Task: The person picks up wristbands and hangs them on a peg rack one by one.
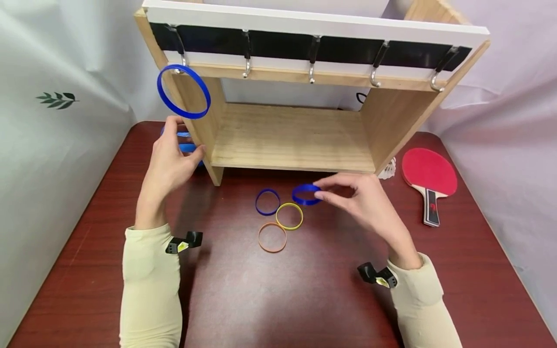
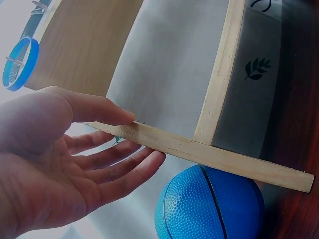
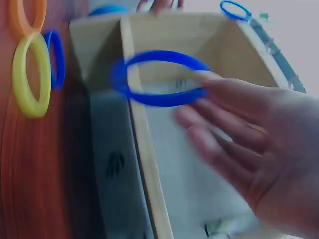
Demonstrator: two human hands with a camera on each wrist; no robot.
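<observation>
My right hand (image 1: 363, 199) pinches a blue ring (image 1: 306, 202) between thumb and fingertips, above the table in front of the wooden shelf. My left hand (image 1: 167, 162) holds the shelf's left side board (image 2: 164, 145), thumb on one face and fingers on the other. Another blue ring (image 1: 196, 115) hangs from the leftmost hook. Lying on the table just left of my right hand are a third blue ring (image 1: 266, 214), a yellow ring (image 1: 288, 228) and an orange ring (image 1: 272, 251).
Several metal hooks (image 1: 312, 72) line the shelf's top front rail. A blue textured ball (image 2: 209, 204) sits beside the left side board. To the right lies a red table tennis paddle (image 1: 428, 169), with a white lacy object (image 1: 388, 169) partly hidden behind the shelf.
</observation>
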